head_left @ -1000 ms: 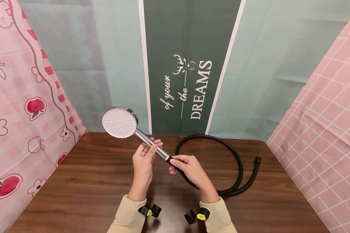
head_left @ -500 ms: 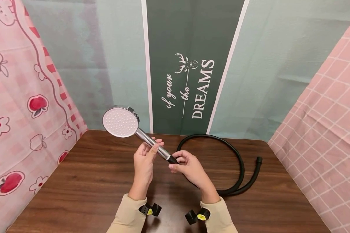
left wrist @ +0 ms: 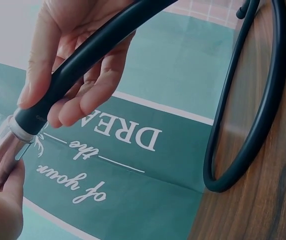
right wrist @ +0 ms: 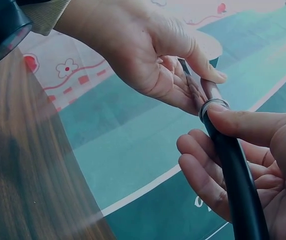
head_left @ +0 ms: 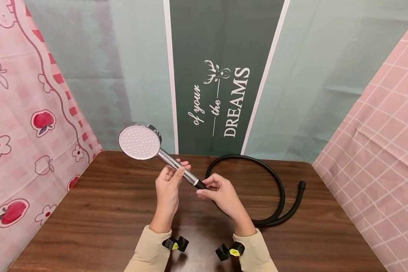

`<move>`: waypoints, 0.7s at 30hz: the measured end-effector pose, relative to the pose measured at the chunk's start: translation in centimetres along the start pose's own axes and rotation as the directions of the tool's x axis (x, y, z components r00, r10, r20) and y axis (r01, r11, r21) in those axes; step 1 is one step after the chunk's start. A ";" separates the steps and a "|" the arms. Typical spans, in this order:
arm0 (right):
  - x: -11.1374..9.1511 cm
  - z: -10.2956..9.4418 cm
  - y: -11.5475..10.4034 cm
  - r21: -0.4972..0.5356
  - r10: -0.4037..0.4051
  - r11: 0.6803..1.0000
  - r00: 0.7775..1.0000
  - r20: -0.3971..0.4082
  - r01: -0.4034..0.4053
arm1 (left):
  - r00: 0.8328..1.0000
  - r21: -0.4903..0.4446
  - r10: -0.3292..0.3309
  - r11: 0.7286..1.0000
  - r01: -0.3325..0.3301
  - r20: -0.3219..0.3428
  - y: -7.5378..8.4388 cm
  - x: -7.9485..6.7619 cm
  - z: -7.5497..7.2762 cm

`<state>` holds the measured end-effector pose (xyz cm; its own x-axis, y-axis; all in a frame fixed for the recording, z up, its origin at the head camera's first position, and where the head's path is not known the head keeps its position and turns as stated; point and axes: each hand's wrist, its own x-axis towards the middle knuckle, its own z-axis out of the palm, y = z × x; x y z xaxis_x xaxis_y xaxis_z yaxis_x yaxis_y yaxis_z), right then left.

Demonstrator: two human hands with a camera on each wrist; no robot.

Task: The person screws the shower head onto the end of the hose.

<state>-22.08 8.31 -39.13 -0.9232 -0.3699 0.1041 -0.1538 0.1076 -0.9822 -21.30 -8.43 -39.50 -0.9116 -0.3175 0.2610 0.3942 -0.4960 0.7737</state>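
Observation:
A chrome shower head with a round white nozzle face [head_left: 139, 142] is held above the table, tilted with its face up at the left. My left hand [head_left: 167, 190] grips its shiny handle [head_left: 167, 158] between thumb and fingers. At the handle's lower end, past a pale ring [left wrist: 21, 128], sits the black end piece [head_left: 200, 185] of a shower hose [right wrist: 238, 185]. My right hand [head_left: 224, 195] pinches that end piece between thumb and fingers, close to the ring. In the right wrist view the right thumb lies right at the joint.
The black hose loops [head_left: 281, 192] over the right side of the brown wooden table [head_left: 98, 211], its free end [head_left: 302, 185] lying to the right. A printed green cloth [head_left: 224, 37] hangs behind, with pink patterned cloths [head_left: 377, 151] at both sides.
My right hand has shifted its fingers on the hose end, a little farther from the ring, uncovering more black. My left hand and the shower head have hardly moved.

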 end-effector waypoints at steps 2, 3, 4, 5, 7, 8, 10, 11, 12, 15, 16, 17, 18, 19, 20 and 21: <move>0.0 0.1 0.0 0.005 0.005 1.000 1.000 -0.005 -0.005 | 1.000 -0.004 -0.004 1.000 0.004 -0.001 0.0 0.0 0.0; 0.0 0.1 0.0 0.008 0.006 1.000 1.000 -0.006 -0.006 | 1.000 -0.005 -0.005 1.000 0.005 -0.002 0.1 0.0 0.0; 0.0 0.1 0.0 0.013 0.006 1.000 1.000 -0.005 -0.006 | 1.000 -0.007 -0.007 1.000 0.007 -0.003 0.1 0.0 0.0; 0.0 0.1 0.0 0.017 0.006 1.000 1.000 -0.005 -0.006 | 1.000 -0.007 -0.008 1.000 0.008 -0.003 0.1 0.0 0.0; -0.1 0.1 -0.1 0.024 0.006 1.000 1.000 -0.004 -0.005 | 1.000 -0.009 -0.008 1.000 0.008 -0.003 0.2 0.0 0.0; -0.1 0.1 -0.1 0.027 0.005 1.000 1.000 -0.003 -0.005 | 1.000 -0.009 -0.007 1.000 0.007 -0.003 0.1 0.0 0.0; -0.1 0.1 -0.2 0.033 0.006 0.999 1.000 -0.002 -0.006 | 1.000 -0.009 -0.006 1.000 0.006 -0.003 0.1 0.0 0.1; -0.1 0.1 -0.2 0.034 0.006 0.999 1.000 -0.002 -0.006 | 1.000 -0.010 -0.006 1.000 0.006 -0.003 0.1 0.0 0.1; -0.2 0.1 -0.3 0.035 0.008 0.999 1.000 -0.002 -0.008 | 1.000 -0.012 -0.006 1.000 0.006 -0.003 0.1 0.0 0.1; -0.2 0.1 -0.3 0.039 0.010 0.999 1.000 0.000 -0.010 | 1.000 -0.014 -0.008 1.000 0.008 -0.005 0.1 0.0 0.0; -0.2 0.1 -0.4 0.039 0.009 0.999 1.000 0.001 -0.009 | 1.000 -0.014 -0.009 1.000 0.009 -0.005 0.1 0.0 0.1; -0.2 0.1 -0.3 0.038 0.009 0.999 1.000 0.003 -0.009 | 1.000 -0.014 -0.009 1.000 0.009 -0.005 0.2 0.0 0.1; -0.3 0.1 -0.3 0.037 0.007 0.999 1.000 0.006 -0.008 | 1.000 -0.013 -0.010 1.000 0.010 -0.005 0.2 -0.1 0.1; -0.3 0.1 -0.3 0.036 0.006 0.999 1.000 0.007 -0.006 | 1.000 -0.013 -0.010 1.000 0.010 -0.005 0.2 -0.1 0.1; -0.3 0.1 -0.3 0.035 0.004 0.999 1.000 0.010 -0.005 | 1.000 -0.011 -0.012 1.000 0.011 -0.005 0.2 -0.1 0.1; -0.3 0.1 -0.3 0.033 0.003 0.999 1.000 0.011 -0.003 | 1.000 -0.011 -0.013 1.000 0.013 -0.006 0.2 -0.1 0.1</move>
<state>-21.71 8.28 -38.83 -0.9196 -0.3800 0.0995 -0.1390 0.0779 -0.9872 -21.12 -8.43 -39.30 -0.9160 -0.3156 0.2475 0.3836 -0.5092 0.7705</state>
